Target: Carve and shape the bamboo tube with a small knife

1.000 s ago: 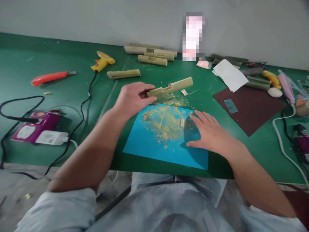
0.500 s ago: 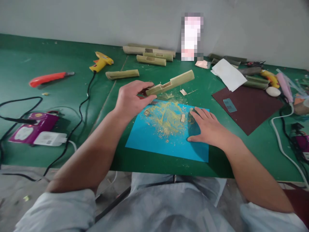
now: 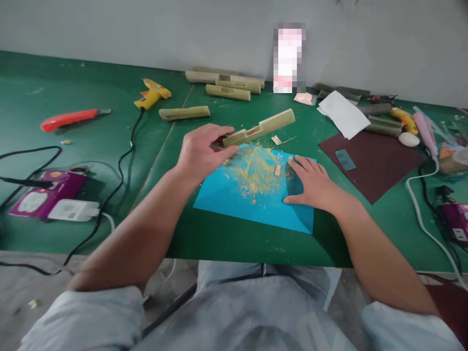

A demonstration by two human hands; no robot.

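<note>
- While your left hand (image 3: 203, 148) pinches one end of the notched bamboo piece (image 3: 272, 123) between thumb and fingers, that piece slants at the far edge of the blue sheet (image 3: 226, 192), its free end pointing right and away from you.
- Your right hand (image 3: 314, 183) is spread, palm down, at the right edge of the blue sheet; you cannot tell how firmly it presses.
- Yellowish dust (image 3: 256, 170) and a small chip (image 3: 278, 170) lie on the blue sheet, between your hands.
- Beyond the blue sheet, to its left, you have a separate bamboo length (image 3: 186, 113) and, farther off, a yellow glue gun (image 3: 150, 94).
- Right of the blue sheet lies a dark brown sheet (image 3: 373, 170), with white paper (image 3: 343, 114) overlapping its far side.
- Well left of the blue sheet sits a purple power strip (image 3: 47, 192).
</note>
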